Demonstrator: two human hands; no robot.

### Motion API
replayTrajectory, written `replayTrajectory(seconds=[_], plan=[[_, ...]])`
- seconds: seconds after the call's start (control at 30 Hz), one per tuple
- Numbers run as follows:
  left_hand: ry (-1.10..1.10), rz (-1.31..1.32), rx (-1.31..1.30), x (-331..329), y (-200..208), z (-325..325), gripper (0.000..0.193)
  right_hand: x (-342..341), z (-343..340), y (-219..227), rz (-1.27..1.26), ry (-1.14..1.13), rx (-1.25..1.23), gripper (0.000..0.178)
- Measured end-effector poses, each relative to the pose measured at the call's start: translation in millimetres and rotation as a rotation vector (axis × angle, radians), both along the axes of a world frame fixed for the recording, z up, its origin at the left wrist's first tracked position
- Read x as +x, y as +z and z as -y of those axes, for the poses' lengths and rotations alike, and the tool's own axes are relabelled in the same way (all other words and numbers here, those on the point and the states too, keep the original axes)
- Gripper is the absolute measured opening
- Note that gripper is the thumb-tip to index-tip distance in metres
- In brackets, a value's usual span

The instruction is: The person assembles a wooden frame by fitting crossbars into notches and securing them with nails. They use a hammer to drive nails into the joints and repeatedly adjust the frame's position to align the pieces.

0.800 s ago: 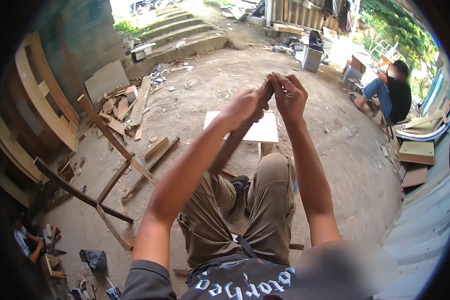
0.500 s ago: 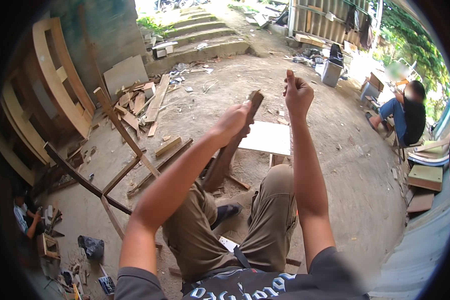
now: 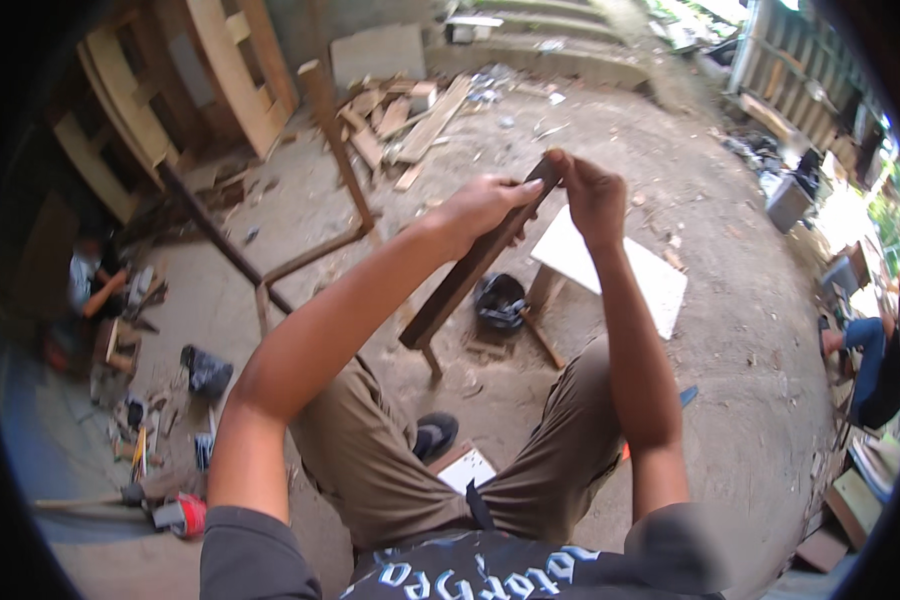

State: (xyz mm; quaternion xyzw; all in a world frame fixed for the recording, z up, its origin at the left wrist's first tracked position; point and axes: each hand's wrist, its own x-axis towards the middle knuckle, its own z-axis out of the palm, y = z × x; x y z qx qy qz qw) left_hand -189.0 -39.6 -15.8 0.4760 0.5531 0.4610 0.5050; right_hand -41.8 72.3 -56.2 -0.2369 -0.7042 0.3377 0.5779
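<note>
A long dark-brown piece of wood (image 3: 457, 284) slants across in front of me, its far end up and to the right. My left hand (image 3: 485, 212) is closed round its upper part, thumb on top. At the far tip, my right hand (image 3: 595, 195) is closed with thumb and fingers pinched on the wood's end; whether anything small is also between them is hidden. Below the wood's lower end are my knees. Beyond them stand a white-topped low table (image 3: 610, 268) and a black container (image 3: 500, 302), with a wooden-handled tool (image 3: 542, 338) beside it.
A wooden frame (image 3: 315, 250) with upright legs stands to my left. Scrap boards (image 3: 400, 125) are heaped farther off. Tall wooden panels (image 3: 235, 70) lean at the back left. One person (image 3: 90, 280) sits at the left, another (image 3: 870, 360) at the right. A red-and-grey tool (image 3: 182, 515) lies lower left.
My right hand has come in from the right, apart from the wood, to its far end. The view has turned, showing more to the left and the black container.
</note>
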Motion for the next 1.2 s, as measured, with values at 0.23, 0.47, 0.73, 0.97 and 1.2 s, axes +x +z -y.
replayTrajectory(seconds=[0.23, 0.47, 0.73, 0.97, 1.2], plan=[[-0.051, 0.351, -0.140, -58.0, -40.4, 27.9, 0.043, -50.4, 2.1, -9.7, 0.307, -0.171, 0.623, 0.032], [0.112, 0.307, -0.165, -99.7, -49.7, 64.2, 0.045, -116.1, -8.0, -26.2, 0.290, -0.055, 0.869, 0.038], [0.453, -0.601, -0.026, -158.3, -97.6, 157.8, 0.057, -149.3, -28.5, -54.9, 0.629, 0.172, 0.645, 0.054], [0.393, -1.046, 0.163, -154.9, -142.1, 201.7, 0.048, -183.9, 129.9, -91.6, 0.837, 0.612, 1.069, 0.065], [0.542, -1.101, 0.080, -180.1, -168.0, 269.0, 0.062, -158.3, 134.6, -115.0, 1.033, 0.807, 0.588, 0.042]])
